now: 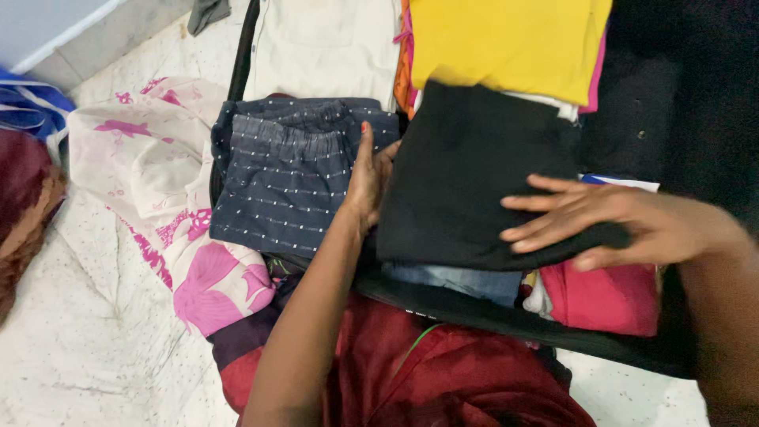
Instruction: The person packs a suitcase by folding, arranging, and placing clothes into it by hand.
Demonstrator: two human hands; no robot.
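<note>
Both hands work on a folded black garment (466, 174) lying at the centre of the frame, on top of a pile of clothes in an open dark suitcase (632, 348). At centre right, the right hand (609, 221) lies on the garment's right edge with its fingers stretched long and slightly spread, the thumb tucked beneath the fold, so it pinches the cloth loosely rather than gripping hard. At the middle of the frame, the left hand (368, 178) stands edge-on with straight fingers pointing up, pressed into the seam between the black garment and a folded navy dotted garment (288, 178) just to its left; it touches both and clasps nothing. Above the black garment, at the top of the frame, lie a folded yellow garment (506, 43) and, left of it, a cream one (324, 47). Below the black garment's lower edge peek blue denim (462, 281) and a pink garment (609, 300). A cream cloth with pink flowers (158, 190) spreads over the pale stone floor (87, 340) at the left, and dark red fabric (443, 379) fills the lower centre.
</note>
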